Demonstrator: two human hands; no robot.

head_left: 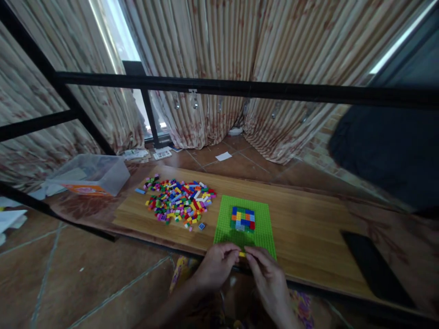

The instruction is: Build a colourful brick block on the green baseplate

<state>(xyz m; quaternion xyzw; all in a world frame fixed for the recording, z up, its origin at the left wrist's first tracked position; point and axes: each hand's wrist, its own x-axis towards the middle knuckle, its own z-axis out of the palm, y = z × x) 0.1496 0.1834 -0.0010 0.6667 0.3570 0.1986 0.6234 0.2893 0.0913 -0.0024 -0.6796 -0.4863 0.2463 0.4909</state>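
A small yellow brick [242,254] is held up between both hands, just above the near edge of the table [308,233] and in front of a green baseplate [262,217]. By the left hand [216,267] the brick is pinched at its left end, with thumb and forefinger brought together and the other fingers curled in. By the right hand [269,276] it is gripped at the other end, the thumb and forefinger closed on it and the remaining fingers bent. Whether one brick or two joined ones are held cannot be told at this size.

The baseplate is laid flat near the table's near edge, its closest part partly covered by the hands. On it a multicoloured block of bricks [243,218] is set, in which blue, red, yellow, orange, light blue and green can be seen. Toward the table's left end a wide heap of loose bricks [180,198] is spread. A single blue brick [201,226] is placed between the heap and the baseplate. Just beyond the far left corner of the table a clear plastic box [99,173] is set down. Near the right end a flat black object [375,269] is laid.
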